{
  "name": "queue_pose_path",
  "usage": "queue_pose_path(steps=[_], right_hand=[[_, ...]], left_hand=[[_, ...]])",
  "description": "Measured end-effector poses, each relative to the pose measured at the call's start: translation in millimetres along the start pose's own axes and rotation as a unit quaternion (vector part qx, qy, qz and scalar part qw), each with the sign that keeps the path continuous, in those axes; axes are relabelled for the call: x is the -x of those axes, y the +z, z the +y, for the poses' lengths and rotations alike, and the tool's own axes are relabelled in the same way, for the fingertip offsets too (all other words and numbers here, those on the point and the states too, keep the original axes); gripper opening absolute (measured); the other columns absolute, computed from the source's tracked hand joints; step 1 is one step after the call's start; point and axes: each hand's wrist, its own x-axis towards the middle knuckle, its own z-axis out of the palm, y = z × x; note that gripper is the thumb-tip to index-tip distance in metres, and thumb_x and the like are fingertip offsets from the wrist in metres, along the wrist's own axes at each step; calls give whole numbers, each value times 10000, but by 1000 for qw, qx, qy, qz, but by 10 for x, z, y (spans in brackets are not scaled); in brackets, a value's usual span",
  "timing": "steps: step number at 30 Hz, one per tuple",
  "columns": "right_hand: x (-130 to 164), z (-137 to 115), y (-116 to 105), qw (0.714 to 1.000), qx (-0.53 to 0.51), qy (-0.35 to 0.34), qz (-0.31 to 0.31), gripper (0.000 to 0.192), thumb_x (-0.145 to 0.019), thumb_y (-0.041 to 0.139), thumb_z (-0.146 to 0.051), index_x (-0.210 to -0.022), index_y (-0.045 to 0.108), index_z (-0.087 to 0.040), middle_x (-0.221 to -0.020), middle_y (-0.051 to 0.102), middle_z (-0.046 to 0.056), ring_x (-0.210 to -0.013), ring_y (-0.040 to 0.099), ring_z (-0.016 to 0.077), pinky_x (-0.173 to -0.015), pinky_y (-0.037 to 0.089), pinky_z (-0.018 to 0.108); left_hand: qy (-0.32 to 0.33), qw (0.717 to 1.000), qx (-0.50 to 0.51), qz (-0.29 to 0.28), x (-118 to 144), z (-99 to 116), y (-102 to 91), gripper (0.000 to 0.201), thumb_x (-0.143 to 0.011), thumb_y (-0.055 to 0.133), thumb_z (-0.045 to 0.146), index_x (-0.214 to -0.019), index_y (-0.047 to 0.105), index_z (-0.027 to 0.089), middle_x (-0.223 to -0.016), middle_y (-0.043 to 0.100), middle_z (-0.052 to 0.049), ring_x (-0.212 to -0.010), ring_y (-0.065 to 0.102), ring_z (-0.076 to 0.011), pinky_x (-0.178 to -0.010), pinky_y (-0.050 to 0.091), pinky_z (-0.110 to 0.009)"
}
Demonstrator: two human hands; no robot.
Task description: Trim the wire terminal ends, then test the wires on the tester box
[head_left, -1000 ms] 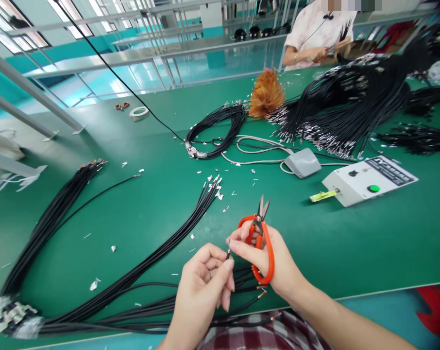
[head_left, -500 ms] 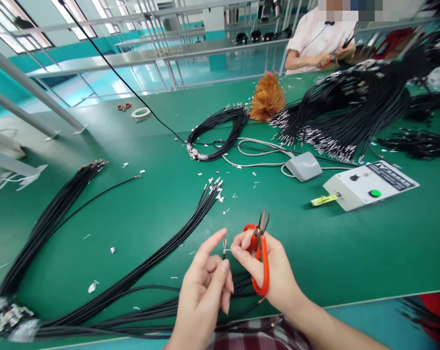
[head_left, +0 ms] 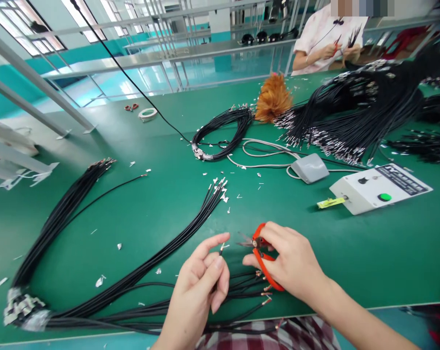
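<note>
The left hand (head_left: 201,282) pinches a wire (head_left: 220,251) end above the green surface (head_left: 369,253). The right hand (head_left: 293,262) grips orange scissors (head_left: 258,245), blades apart, pointing at the wire tip. Black wires (head_left: 161,253) lie beside.

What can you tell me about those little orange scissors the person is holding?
The orange-handled snips are small thread-cutter style scissors: one looped orange handle, plastic-looking, and two short dark metal blades. The blades are parted and point left toward the tip of a thin black wire pinched in the left hand. The right hand wraps around the handle loop, just above the green table.
</note>
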Motion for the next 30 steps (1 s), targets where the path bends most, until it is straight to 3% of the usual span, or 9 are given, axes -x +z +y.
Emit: queue_pose_path(steps=[3, 10, 23, 25, 27, 30], right_hand=[[21, 11, 23, 996, 75, -40, -7, 412, -839, 529, -561, -670, 579, -189, -647, 600, -3, -570, 510, 130, -595, 280, 279], [-8, -94, 75, 990, 112, -85, 23, 488, -859, 483, -583, -600, 563, -176, -582, 590, -13, -526, 493, 112, -590, 231, 285], [39, -57, 104, 990, 105, -87, 35, 476, -876, 494, -529, -556, 548, -180, -536, 568, -20, -474, 428, 97, -573, 220, 293], [40, -47, 101, 999, 26, -45, 5, 470, -838, 543, -544, -542, 532, -179, -526, 540, -26, -483, 412, 97, -564, 234, 286], [31, -36, 80, 988, -135, 39, -58, 466, -824, 541, -568, -563, 515, -183, -528, 503, -36, -497, 413, 99, -542, 273, 263], [-3, -28, 24, 919, -350, 138, -118, 381, -854, 505, -537, -699, 526, -189, -650, 540, -24, -570, 459, 108, -547, 356, 235]], left_hand=[[-16, 1000, 16, -9, 16, 33, -6, 422, -871, 560, 344, -1247, 497, 164, -514, 482, 54, -368, 280, -21, -388, 176, -170], [-22, 999, 24, -19, 28, 29, 2, 412, -858, 580, 358, -1217, 517, 167, -516, 490, 54, -364, 279, -20, -375, 168, -165], [-27, 999, 14, -27, 4, 11, -21, 403, -878, 546, 328, -1236, 472, 159, -515, 481, 67, -366, 268, -26, -372, 177, -163], [-12, 1000, 5, -22, -11, 5, -15, 430, -878, 540, 326, -1262, 416, 177, -512, 488, 74, -355, 258, -30, -367, 176, -168], [2, 1000, -21, -20, -29, -22, -6, 416, -875, 537, 335, -1237, 386, 197, -510, 501, 79, -341, 260, -36, -357, 169, -169], [22, 995, -100, -21, -45, -96, 15, 233, -870, 530, 344, -1039, 437, 212, -507, 504, 81, -345, 305, -49, -355, 201, -166]])
